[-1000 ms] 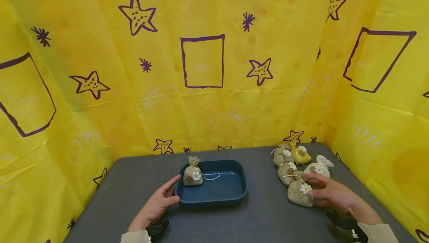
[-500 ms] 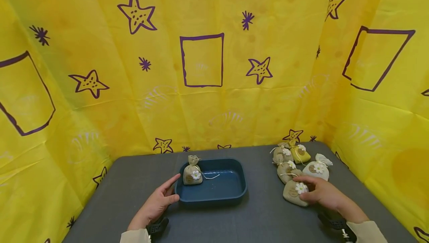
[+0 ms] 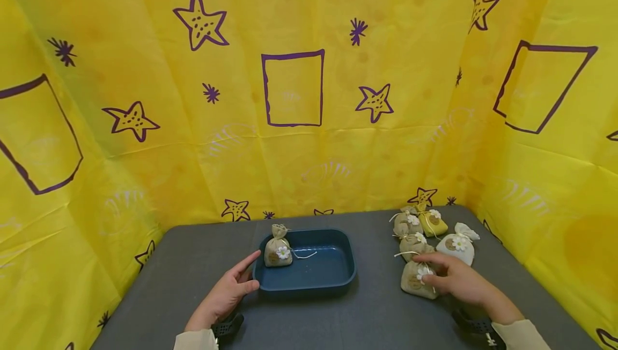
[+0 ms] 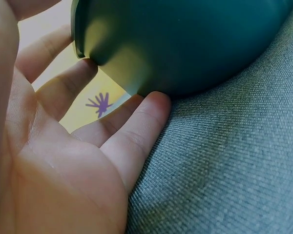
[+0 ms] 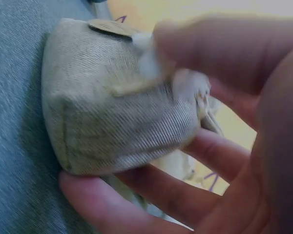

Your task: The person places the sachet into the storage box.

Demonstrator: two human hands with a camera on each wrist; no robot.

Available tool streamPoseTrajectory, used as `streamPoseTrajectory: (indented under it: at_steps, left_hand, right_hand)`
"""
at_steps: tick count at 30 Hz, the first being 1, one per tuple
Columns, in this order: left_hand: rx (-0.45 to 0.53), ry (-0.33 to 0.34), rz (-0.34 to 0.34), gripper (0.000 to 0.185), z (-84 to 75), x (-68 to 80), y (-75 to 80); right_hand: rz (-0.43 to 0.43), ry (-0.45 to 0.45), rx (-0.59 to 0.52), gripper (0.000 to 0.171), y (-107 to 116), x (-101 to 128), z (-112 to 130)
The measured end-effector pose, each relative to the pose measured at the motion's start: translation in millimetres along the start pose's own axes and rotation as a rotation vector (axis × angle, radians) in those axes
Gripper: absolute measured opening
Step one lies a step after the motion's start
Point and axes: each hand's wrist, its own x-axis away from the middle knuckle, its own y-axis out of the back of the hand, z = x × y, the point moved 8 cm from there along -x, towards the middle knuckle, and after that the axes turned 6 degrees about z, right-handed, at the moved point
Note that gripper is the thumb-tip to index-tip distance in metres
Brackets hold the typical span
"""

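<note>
A small burlap sachet [image 3: 416, 280] with a white daisy on its front lies on the grey desk [image 3: 376, 312], to the right of the tray, and the right hand [image 3: 454, 279] has it in a closed grip — the right wrist view shows the fingers [image 5: 151, 195] curled under the bag [image 5: 117, 122] and the thumb pressed over its top. Just behind it sits a cluster of like sachets: a beige one [image 3: 412, 242] touching or nearly touching the held bag, another beige one [image 3: 404, 221] farther back, a yellow one [image 3: 433, 224] beside that, and a white one [image 3: 457, 243] to the right. Left of the group stands a dark blue rectangular tray [image 3: 333, 280], and in its far left corner one more daisy sachet [image 3: 277, 249] stands upright, its string trailing across the tray floor. The left hand [image 3: 230, 291] rests at the tray's near left corner, its grip open — the fingers [image 4: 136, 126] lie relaxed, their tips against the tray's rounded outer wall [image 4: 185, 44]. Yellow sheeting [image 3: 294, 124] printed with purple stars and squares walls the desk on three sides.
</note>
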Motion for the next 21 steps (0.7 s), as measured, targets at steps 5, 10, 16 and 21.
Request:
streamPoseTrajectory:
  at_steps: [5, 10, 16, 21]
  left_hand:
    - [-0.007, -0.001, 0.003, 0.071, -0.1, -0.8, 0.1]
    - [-0.003, -0.011, 0.009, 0.071, 0.9, -1.2, 0.8]
    - [-0.005, -0.012, -0.004, 0.071, 1.5, -1.4, 2.6]
    - [-0.024, -0.012, -0.009, 0.070, 0.8, -1.3, 3.1]
  right_hand:
    - [-0.044, -0.062, -0.005, 0.037, 2.8, -0.4, -5.7]
    - [-0.076, -0.103, -0.004, 0.036, 9.0, 0.6, -13.0]
    - [-0.111, -0.122, -0.018, 0.035, 12.4, 1.4, -16.5]
    - [-0.161, -0.130, 0.006, 0.034, 15.3, 1.4, -14.8]
